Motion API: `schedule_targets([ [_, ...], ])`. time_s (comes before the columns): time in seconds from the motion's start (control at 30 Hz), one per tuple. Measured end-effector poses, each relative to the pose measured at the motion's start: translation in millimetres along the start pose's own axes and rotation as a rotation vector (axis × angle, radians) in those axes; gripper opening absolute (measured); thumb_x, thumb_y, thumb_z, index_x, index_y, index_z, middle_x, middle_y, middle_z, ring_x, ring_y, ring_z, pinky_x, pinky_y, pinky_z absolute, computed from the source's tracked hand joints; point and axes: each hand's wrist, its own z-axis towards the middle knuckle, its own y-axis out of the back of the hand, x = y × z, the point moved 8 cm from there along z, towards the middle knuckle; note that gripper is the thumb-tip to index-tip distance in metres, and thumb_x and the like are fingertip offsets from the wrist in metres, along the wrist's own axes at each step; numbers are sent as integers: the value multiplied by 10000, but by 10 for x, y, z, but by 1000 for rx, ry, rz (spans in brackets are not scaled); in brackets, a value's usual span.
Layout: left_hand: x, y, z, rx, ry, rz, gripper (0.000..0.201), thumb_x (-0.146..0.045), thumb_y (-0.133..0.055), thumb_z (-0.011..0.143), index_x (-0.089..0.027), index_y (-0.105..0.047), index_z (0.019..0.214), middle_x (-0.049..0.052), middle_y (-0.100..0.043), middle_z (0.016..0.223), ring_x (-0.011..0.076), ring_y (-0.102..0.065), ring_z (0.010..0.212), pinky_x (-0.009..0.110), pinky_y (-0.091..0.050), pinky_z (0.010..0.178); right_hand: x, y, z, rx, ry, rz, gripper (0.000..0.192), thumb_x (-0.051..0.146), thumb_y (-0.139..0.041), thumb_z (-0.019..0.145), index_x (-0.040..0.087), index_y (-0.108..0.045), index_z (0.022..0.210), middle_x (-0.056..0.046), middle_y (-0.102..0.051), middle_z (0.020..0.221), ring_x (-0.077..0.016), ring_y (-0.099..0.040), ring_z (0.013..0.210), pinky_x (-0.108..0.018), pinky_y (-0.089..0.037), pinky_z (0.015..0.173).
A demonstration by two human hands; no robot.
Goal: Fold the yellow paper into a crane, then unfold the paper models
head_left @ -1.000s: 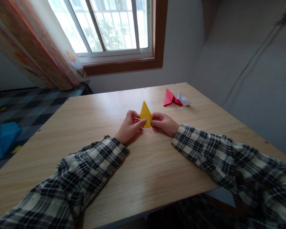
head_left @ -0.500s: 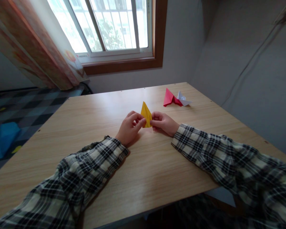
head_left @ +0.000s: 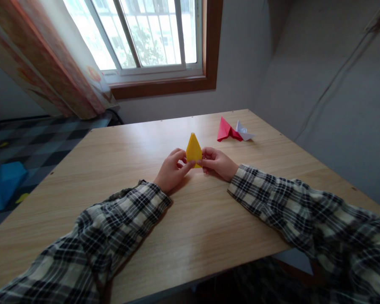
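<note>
A small folded yellow origami paper (head_left: 194,150) stands with its pointed tip upward, just above the middle of the wooden table (head_left: 190,236). My left hand (head_left: 173,168) pinches its lower left side, the thumb across the front near the bottom. On the other side my right hand (head_left: 218,163) grips the lower right edge, its thumb also on the front. Both thumbtips come close together at the paper's base. The fingers behind the paper are partly hidden.
Toward the table's far right lie a red folded paper (head_left: 225,130) and a white folded paper (head_left: 244,131), touching or nearly so. A blue object (head_left: 4,183) rests on the checked surface at left. A window (head_left: 145,33) is beyond the table.
The yellow paper has turned in my fingers: its slanted, creased side showed before, and now a broad smooth face is toward me. My thumbs have moved inward along its base.
</note>
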Motion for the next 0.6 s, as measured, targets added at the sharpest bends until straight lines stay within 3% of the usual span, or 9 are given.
schedule_targets([
  [0.27,57,-11,3,-5,35,-111,189,-356,-646,863,-168,-631,863,69,-590,1016,183,-590,939,288,-583,682,3,4,3,-5,7,13,453,363,-784,756,183,-585,1121,43,-611,737,-63,-543,527,-183,-465,459],
  [0.6,109,-126,-22,73,116,-278,312,-368,-666,858,-156,-649,1087,90,-708,1066,201,-661,954,392,-578,860,13,34,-19,-64,-9,-20,444,390,-785,749,170,-678,1120,38,-586,713,-63,-515,530,-197,-465,468],
])
